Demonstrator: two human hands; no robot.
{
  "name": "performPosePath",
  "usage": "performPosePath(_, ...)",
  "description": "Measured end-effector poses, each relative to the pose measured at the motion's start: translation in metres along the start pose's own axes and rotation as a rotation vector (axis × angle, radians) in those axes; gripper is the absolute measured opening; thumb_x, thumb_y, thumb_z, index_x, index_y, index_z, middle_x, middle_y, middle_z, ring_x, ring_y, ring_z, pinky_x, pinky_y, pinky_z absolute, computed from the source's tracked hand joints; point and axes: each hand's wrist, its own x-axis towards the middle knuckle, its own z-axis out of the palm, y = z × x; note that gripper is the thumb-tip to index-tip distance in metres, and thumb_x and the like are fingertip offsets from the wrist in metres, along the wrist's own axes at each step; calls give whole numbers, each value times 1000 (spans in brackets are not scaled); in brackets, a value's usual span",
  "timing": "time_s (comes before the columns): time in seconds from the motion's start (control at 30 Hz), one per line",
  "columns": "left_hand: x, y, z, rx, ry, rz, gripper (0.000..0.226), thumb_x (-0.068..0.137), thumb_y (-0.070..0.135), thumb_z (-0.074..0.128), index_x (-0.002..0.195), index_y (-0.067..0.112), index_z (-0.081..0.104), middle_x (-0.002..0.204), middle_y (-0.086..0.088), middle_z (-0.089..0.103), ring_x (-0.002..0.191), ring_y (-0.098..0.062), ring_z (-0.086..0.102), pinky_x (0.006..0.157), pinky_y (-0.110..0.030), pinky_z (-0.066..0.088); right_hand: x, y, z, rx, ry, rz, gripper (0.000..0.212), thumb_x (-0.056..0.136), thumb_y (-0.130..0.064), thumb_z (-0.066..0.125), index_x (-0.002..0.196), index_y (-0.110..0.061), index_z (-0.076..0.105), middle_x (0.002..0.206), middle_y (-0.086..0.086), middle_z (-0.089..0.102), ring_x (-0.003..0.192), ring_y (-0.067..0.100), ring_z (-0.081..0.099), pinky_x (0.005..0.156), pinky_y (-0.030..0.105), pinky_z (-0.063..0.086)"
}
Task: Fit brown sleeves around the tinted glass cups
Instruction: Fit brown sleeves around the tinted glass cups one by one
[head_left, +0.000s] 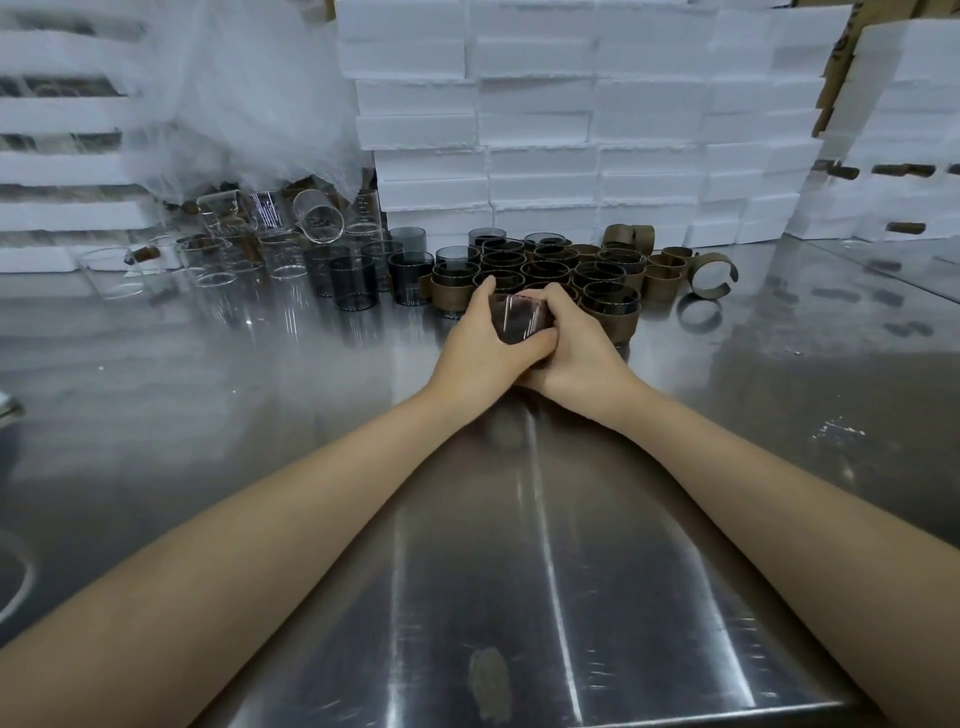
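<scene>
Both hands meet at the middle of the steel table around one tinted glass cup. My left hand grips its left side. My right hand grips its right side, fingers curled over the top. Whether a sleeve sits on this cup is hidden by the fingers. Behind the hands stand several tinted cups wearing brown sleeves. Bare tinted cups stand to their left. Loose brown sleeves lie to the right.
Clear glass cups stand and lie at the back left under a white foam sheet. Stacked white foam boxes wall off the back. More foam boxes rise at the right.
</scene>
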Motion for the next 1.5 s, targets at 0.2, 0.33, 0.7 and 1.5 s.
performPosePath(0.2, 0, -2, -2, -489, -196, -77, 32, 90, 20, 67, 121, 11, 60, 107, -6, 67, 101, -18, 63, 94, -39, 48, 0, -6, -6, 245, -8, 46, 53, 64, 17, 75, 89, -16, 42, 90, 1, 57, 84, 11, 58, 78, 33, 50)
performPosePath(0.33, -1, -1, -1, -487, -183, -73, 62, 82, 36, 74, 132, 8, 51, 120, -11, 63, 114, -25, 61, 98, -43, 50, 1, -9, -4, 352, 1, 98, 57, 63, 33, 58, 91, -14, 40, 92, 17, 53, 86, 22, 55, 74, 46, 50)
performPosePath(0.7, -2, -3, 5, -366, -249, 47, 19, 97, 29, 58, 112, 19, 59, 99, -4, 68, 92, -15, 66, 89, -37, 54, -2, -12, -15, -118, 63, 40, 67, 73, 18, 48, 130, -17, 47, 97, 1, 66, 82, 15, 66, 67, 28, 57)
performPosePath(1.5, -3, -9, 3, -107, -60, 142, 41, 104, 30, 38, 130, 0, 29, 106, 12, 49, 91, 26, 49, 78, 1, 37, 3, -26, -4, -106, 118, 161, 45, 81, -4, 65, 125, -7, 56, 108, 6, 67, 99, 19, 62, 91, 35, 49)
